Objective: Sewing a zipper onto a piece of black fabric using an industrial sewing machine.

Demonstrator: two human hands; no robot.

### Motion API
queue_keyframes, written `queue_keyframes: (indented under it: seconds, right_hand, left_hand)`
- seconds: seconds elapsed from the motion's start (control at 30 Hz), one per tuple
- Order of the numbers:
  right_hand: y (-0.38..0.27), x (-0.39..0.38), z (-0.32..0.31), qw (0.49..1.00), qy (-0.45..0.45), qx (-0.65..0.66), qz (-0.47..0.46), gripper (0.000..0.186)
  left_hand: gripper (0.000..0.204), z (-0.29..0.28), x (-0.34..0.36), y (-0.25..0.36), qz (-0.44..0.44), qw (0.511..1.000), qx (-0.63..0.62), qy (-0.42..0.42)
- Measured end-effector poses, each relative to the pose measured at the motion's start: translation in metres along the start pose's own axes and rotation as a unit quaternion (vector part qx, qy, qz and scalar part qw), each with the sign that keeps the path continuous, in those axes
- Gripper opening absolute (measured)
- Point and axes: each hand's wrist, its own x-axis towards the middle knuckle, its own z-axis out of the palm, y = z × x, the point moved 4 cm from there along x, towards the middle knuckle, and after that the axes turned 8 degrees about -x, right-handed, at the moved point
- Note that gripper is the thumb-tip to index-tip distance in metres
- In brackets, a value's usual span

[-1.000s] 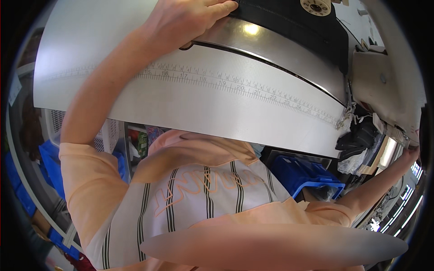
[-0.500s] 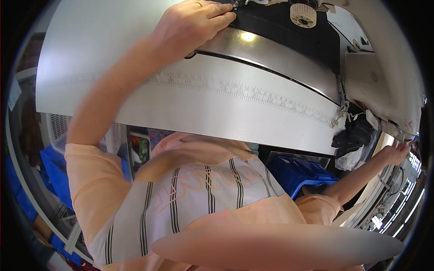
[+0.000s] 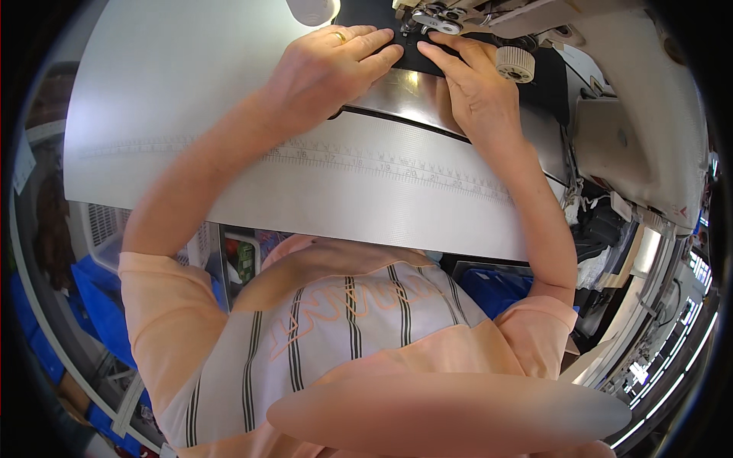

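1. Black cloth (image 3: 412, 61): lies flat beneath the machine foot (image 3: 416, 29), reaching right under the dial (image 3: 515, 65).
2. Left hand (image 3: 332, 72): fingers extended, close together, pressing the cloth left of the foot, apparently to keep it flat; no pinch visible.
3. Right hand (image 3: 482, 91): fingers slightly spread, tips on the cloth just beside the foot, probably steadying it; no grip visible.
4. Metal plate (image 3: 408, 91): borders the cloth's near edge.
5. Table (image 3: 382, 206): bare room lies left and nearer the torso; the sewing machine (image 3: 641, 137) limits the right.
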Motion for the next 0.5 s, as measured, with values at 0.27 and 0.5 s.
queue_keyframes:
  seconds: [0.27,0.5]
  right_hand:
    - [-0.0048,0.0045,-0.0027,1.000,-0.003,-0.009,-0.018,0.042]
    - [-0.0049,0.0043,-0.0037,1.000,-0.010,-0.022,-0.007,0.044]
  left_hand:
    - [0.031,0.0002,-0.0021,-0.0045,-0.007,0.999,-0.043,-0.014]
    - [0.032,0.0004,0.0014,-0.0034,-0.014,0.999,-0.040,-0.016]
